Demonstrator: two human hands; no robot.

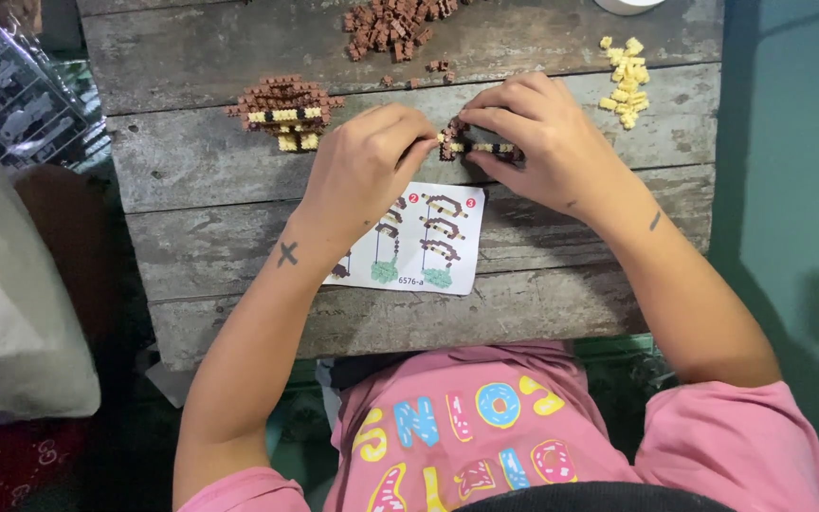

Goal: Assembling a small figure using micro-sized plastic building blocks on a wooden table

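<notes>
Assembly step in hand: left hand [367,166] and right hand [533,137] both pinch the small brown-and-yellow brick strip [474,147] above the instruction sheet [433,242]. Judged next: firm, aligned pressing.

Bare desk [561,294] open below and right of the instruction sheet [419,242], and along the far planks between the brown brick pile [395,24] and yellow bricks [626,81]; blocked at left by the built brown piece [286,109], crowded by both hands at centre
</notes>
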